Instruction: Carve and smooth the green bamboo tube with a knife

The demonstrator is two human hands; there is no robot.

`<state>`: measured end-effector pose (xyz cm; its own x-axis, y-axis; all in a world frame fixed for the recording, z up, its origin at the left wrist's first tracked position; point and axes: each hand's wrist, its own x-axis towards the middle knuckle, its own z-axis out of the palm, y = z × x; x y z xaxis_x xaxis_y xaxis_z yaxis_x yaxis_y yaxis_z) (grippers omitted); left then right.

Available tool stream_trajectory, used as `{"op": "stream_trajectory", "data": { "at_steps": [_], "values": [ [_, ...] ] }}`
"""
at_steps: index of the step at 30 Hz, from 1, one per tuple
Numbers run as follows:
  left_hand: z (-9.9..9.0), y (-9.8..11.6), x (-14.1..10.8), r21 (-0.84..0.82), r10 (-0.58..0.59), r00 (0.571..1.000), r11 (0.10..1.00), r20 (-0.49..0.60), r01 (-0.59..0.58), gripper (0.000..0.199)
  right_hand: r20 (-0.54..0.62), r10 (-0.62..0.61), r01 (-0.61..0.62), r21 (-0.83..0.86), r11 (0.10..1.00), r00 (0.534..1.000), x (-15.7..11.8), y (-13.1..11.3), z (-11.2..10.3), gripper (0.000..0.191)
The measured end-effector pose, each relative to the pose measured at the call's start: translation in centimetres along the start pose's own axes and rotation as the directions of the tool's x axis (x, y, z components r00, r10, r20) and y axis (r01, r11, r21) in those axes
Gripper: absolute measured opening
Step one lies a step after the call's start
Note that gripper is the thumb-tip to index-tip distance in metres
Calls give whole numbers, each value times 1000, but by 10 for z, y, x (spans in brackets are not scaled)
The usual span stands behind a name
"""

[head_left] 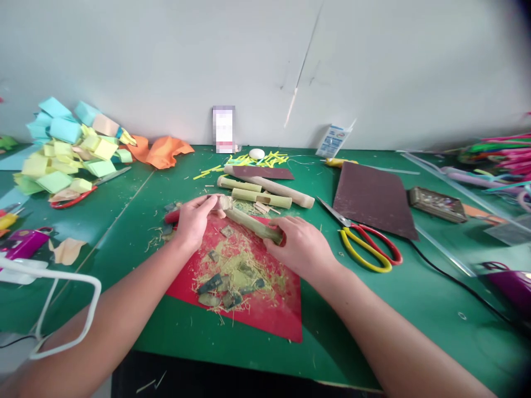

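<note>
Pale-green round bamboo tube [252, 222], ctr of frame, held btwn both hands: L hand [196, 219] grip closed at upper-L end, R hand [301, 243] grip round lower-R end. Below: flat red sheet [286, 316] w/ dark-green scraps [211, 283], on green worktop [182, 331].

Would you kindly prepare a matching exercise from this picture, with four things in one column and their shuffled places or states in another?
Column one
1. nearest bamboo stick
2. red sheet
3. white oval object
4. large brown sheet

Column two
A. among yellow strips
B. beside the red-and-yellow-handled scissors
C. held between the left hand and right hand
D. strewn with shavings and dark scraps

Right pairs: 1-C, 2-D, 3-A, 4-B
</note>
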<state>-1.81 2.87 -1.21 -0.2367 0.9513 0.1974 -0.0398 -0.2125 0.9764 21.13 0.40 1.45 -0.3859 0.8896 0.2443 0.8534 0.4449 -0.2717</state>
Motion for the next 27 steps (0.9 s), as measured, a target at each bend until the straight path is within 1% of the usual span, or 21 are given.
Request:
{"op": "stream_trajectory", "data": {
  "at_steps": [2, 4, 6, 9, 10, 12, 14, 16, 19, 21, 22, 24, 27],
  "values": [
    [1, 1, -1, 8, -4, 1000, 1000, 14, 4, 30, 13, -7, 8, -68, 998, 1000, 0, -3, -2, 18],
    [1, 1, -1, 16, 2, 1000, 1000, 23, -2, 30, 39, -3, 7, -97, 995, 999, -1, -5, -4, 15],
    [2, 0, -1, 32, 9, 1000, 999, 26, -10, 30, 67, 0, 6, -97, 995, 998, -1, -6, -5, 17],
    [2, -2, 1, 80, 23, 1000, 996, -1, -23, 30, 92, 1, 7, -89, 996, 996, -2, -4, -6, 26],
    [2, -3, 1, 98, 28, 1000, 995, -10, -26, 30, 101, 2, 7, -93, 996, 995, -2, -4, -6, 27],
    [2, -2, 1, 122, 39, 999, 992, -14, -37, 30, 117, 8, 5, -107, 994, 993, -2, -4, -7, 22],
    [1, 3, 0, 143, 67, 997, 987, 22, -70, 28, 111, 15, -3, -111, 994, 994, -2, -3, -7, 15],
    [2, 9, -3, 189, 149, 986, 969, 72, -160, 24, 60, 19, -14, -75, 997, 998, -1, -2, -8, 13],
    [4, 18, -7, 260, 302, 942, 907, 150, -332, 19, -64, 50, -46, 60, 997, 997, -1, -1, -8, 20],
    [5, 21, -10, 264, 364, 911, 875, 195, -406, 18, -108, 102, -81, 188, 979, 989, -1, 0, -7, 25],
    [7, 22, -12, 263, 380, 900, 865, 214, -428, 18, -110, 133, -100, 263, 960, 985, 0, 0, -6, 27],
    [9, 23, -16, 265, 396, 886, 851, 243, -453, 17, -96, 186, -129, 428, 895, 978, 1, -1, -3, 28],
    [12, 24, -21, 277, 397, 877, 841, 270, -466, 19, -104, 243, -116, 657, 744, 964, 3, -2, 2, 25]
  ]
}}
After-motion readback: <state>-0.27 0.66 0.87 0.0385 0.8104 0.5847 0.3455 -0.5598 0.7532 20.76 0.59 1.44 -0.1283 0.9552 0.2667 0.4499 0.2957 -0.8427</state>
